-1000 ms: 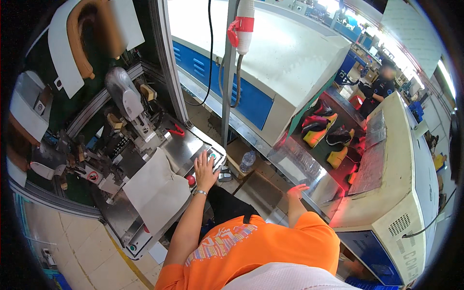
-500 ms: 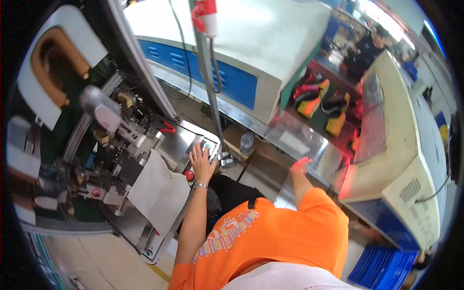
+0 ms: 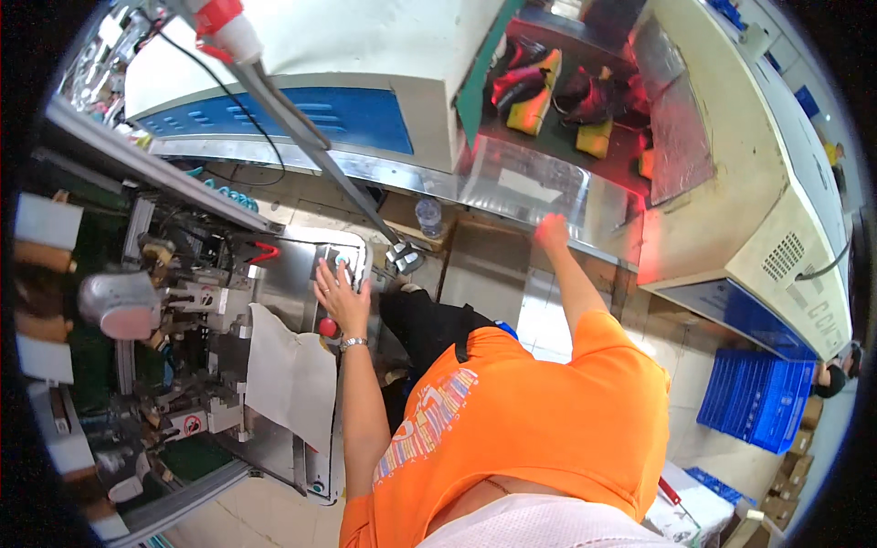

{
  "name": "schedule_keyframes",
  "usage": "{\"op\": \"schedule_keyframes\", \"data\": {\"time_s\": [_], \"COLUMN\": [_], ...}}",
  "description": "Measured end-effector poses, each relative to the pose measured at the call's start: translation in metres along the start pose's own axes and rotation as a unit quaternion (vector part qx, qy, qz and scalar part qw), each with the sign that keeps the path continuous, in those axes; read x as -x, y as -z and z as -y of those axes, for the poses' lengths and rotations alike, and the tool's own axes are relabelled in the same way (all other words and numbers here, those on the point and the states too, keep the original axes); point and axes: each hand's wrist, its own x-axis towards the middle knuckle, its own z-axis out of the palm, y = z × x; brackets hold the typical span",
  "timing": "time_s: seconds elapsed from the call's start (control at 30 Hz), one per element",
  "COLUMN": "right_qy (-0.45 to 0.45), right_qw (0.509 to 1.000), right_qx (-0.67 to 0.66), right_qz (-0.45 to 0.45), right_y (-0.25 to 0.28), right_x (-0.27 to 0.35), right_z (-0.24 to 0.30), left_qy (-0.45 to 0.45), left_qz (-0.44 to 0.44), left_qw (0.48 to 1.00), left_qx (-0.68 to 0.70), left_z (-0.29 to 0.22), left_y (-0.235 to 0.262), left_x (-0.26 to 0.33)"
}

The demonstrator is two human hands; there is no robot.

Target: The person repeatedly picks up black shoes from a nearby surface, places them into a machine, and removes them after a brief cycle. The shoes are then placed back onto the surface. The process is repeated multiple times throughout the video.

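The left grip (image 3: 340,294) is laid flat, fingers spread, on the control panel (image 3: 343,265); the right grip (image 3: 551,229), empty, is rested on the steel counter (image 3: 512,187).

Right hand (image 3: 551,230) blurred by motion, its fingers indistinct; left hand (image 3: 340,294) covers part of the control panel (image 3: 343,260); machine (image 3: 137,310) at left cropped by the fisheye rim.

Left hand (image 3: 340,294): flat on machine control panel (image 3: 343,265), above red button (image 3: 327,326). Right hand (image 3: 552,229): on steel worktop (image 3: 521,187).
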Motion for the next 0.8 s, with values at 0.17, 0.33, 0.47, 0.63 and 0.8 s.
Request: {"op": "schedule_keyframes", "data": {"time_s": [0.17,0.33,0.47,0.63,0.8], "right_qy": [-0.119,-0.106,-0.094,-0.072,-0.019], "right_qw": [0.818,0.709,0.628,0.596,0.586], "right_qx": [-0.555,-0.687,-0.77,-0.793,-0.81], "right_qz": [-0.093,-0.117,-0.069,-0.1,-0.009], "right_y": [0.014,0.058,0.107,0.142,0.157], "right_x": [-0.055,-0.143,-0.208,-0.289,-0.317], "right_z": [-0.058,-0.091,-0.065,-0.061,-0.039], "left_qy": [-0.001,0.009,0.007,0.047,0.098], "left_qz": [0.023,0.062,0.075,0.111,0.092], "left_qw": [1.0,0.998,0.997,0.993,0.991], "left_qx": [-0.011,0.018,0.022,0.016,0.011], "left_z": [0.0,0.001,-0.007,-0.011,-0.021], "left_y": [-0.003,-0.003,-0.001,0.001,0.014], "left_x": [0.0,-0.007,-0.016,-0.022,-0.022]}}
